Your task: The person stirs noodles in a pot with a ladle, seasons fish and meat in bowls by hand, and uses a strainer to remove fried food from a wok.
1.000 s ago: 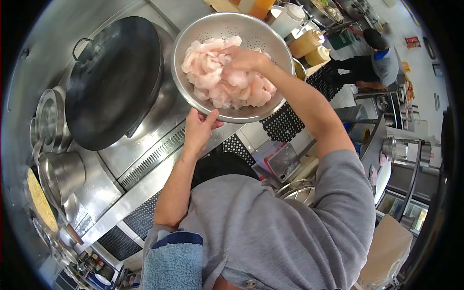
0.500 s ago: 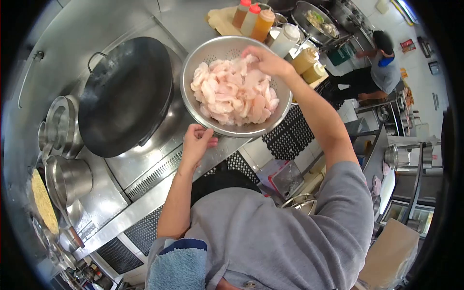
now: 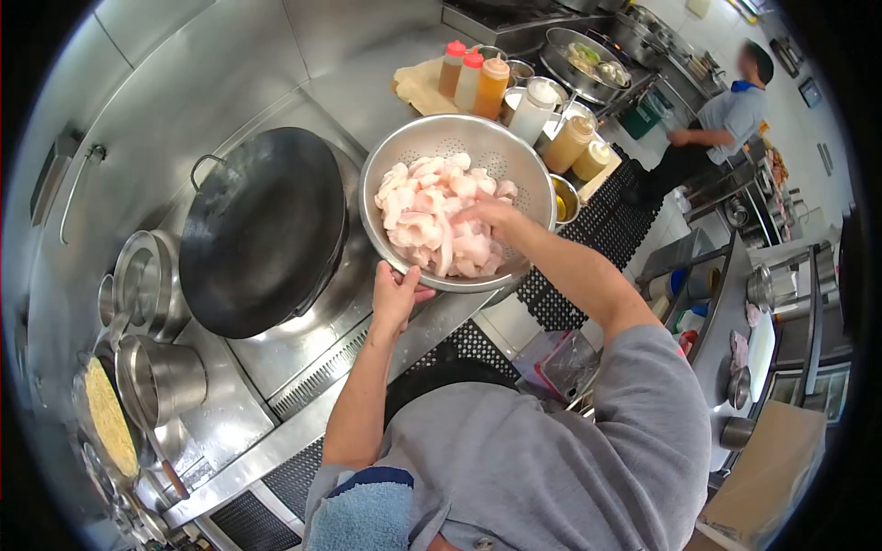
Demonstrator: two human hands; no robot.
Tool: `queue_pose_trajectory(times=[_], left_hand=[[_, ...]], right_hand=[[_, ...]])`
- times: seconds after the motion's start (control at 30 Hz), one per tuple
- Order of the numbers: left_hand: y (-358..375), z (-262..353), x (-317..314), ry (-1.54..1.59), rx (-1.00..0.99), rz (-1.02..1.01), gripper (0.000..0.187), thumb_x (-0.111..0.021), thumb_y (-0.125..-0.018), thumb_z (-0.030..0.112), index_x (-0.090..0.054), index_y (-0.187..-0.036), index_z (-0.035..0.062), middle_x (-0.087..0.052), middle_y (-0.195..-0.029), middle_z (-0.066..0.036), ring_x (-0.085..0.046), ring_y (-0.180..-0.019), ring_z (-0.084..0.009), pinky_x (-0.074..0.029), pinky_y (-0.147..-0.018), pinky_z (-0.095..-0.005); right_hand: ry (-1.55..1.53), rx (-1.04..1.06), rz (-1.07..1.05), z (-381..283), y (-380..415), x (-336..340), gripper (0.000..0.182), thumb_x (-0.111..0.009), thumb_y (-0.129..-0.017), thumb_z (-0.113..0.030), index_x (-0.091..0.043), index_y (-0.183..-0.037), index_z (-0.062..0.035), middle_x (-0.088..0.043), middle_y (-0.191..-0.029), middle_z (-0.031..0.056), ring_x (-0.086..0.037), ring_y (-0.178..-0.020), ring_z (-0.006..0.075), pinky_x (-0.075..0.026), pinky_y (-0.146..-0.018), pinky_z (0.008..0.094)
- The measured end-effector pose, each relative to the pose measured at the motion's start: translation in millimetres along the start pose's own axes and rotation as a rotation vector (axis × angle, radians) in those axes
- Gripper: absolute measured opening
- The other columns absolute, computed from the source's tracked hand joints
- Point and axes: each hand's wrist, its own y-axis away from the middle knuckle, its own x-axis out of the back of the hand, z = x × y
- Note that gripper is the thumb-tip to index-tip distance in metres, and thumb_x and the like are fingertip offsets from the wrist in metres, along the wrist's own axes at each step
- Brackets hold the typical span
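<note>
A metal colander [image 3: 437, 131] heaped with pale pink slices of raw meat, looking like chicken [image 3: 441, 207], is in front of me. My left hand [image 3: 397, 296] grips its near rim, thumb on top and fingers curled beneath. My right hand [image 3: 496, 220] reaches into the right side of the heap, fingers stretched out among the slices and their tips partly hidden. Left of the colander sits a large black wok [image 3: 262, 230] with a loop handle, its inside bare and dark.
Squeeze bottles [image 3: 491, 87] stand beyond the colander, near a small bowl of yellow liquid [image 3: 562, 197]. On the left are a metal pot [image 3: 165, 376] and a tray of yellow crumbs [image 3: 110, 418]. Another person [image 3: 721, 129] stands at the far right. Black perforated mats [image 3: 588, 248] cover the floor.
My right hand has moved from the far rim down into the meat, and the heap has shifted left. My left hand has closed on the near rim. The camera view has shifted.
</note>
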Motion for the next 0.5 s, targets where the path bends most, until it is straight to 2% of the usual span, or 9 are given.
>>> queue_pose_trajectory(times=[0.1,0.2,0.3,0.4,0.5], left_hand=[[1,-1,2,-0.015,0.013,0.002,0.023,-0.055,-0.092,0.007,-0.037,-0.102,-0.0026,-0.056,-0.091,-0.015,-0.064,-0.068,-0.0209,-0.059,-0.059,-0.0308],[3,3,4,-0.014,0.022,-0.006,0.024,-0.056,-0.091,0.008,-0.038,-0.103,-0.003,-0.058,-0.089,-0.015,-0.064,-0.068,-0.0199,-0.059,-0.06,-0.0298],[5,6,8,-0.018,0.04,-0.038,0.026,-0.058,-0.09,0.009,-0.04,-0.105,-0.0028,-0.059,-0.089,-0.014,-0.064,-0.07,-0.0192,-0.058,-0.062,-0.0293],[4,6,16,-0.025,0.068,-0.067,0.029,-0.06,-0.09,0.01,-0.042,-0.108,-0.003,-0.06,-0.09,-0.015,-0.064,-0.074,-0.0196,-0.058,-0.065,-0.0295],[9,11,20,-0.048,0.097,-0.081,0.029,-0.06,-0.09,0.01,-0.042,-0.109,-0.0022,-0.06,-0.093,-0.015,-0.065,-0.081,-0.0218,-0.058,-0.068,-0.0314]], right_hand=[[0.343,-0.077,0.073,-40,-13,3,0.089,-0.081,-0.061,-0.019,-0.038,-0.138,-0.0059,-0.051,-0.127,0.0138,-0.051,-0.115,0.0268,-0.044,-0.094,0.0361],[0.725,-0.002,-0.011,-66,-36,19,0.079,-0.078,-0.065,-0.023,-0.044,-0.135,-0.0064,-0.054,-0.126,0.0159,-0.055,-0.112,0.026,-0.043,-0.094,0.035],[1.046,0.135,0.084,-87,-37,23,0.066,-0.075,-0.07,-0.032,-0.053,-0.128,-0.0082,-0.058,-0.12,0.0189,-0.058,-0.109,0.0257,-0.044,-0.093,0.0346],[1.062,0.17,0.119,-115,-13,12,0.056,-0.07,-0.076,-0.036,-0.058,-0.124,-0.0101,-0.062,-0.115,0.0175,-0.059,-0.107,0.0261,-0.045,-0.092,0.035],[0.999,0.207,0.024,-124,-10,17,0.048,-0.067,-0.08,-0.034,-0.06,-0.12,-0.0085,-0.065,-0.109,0.017,-0.062,-0.102,0.0245,-0.047,-0.089,0.0354]])
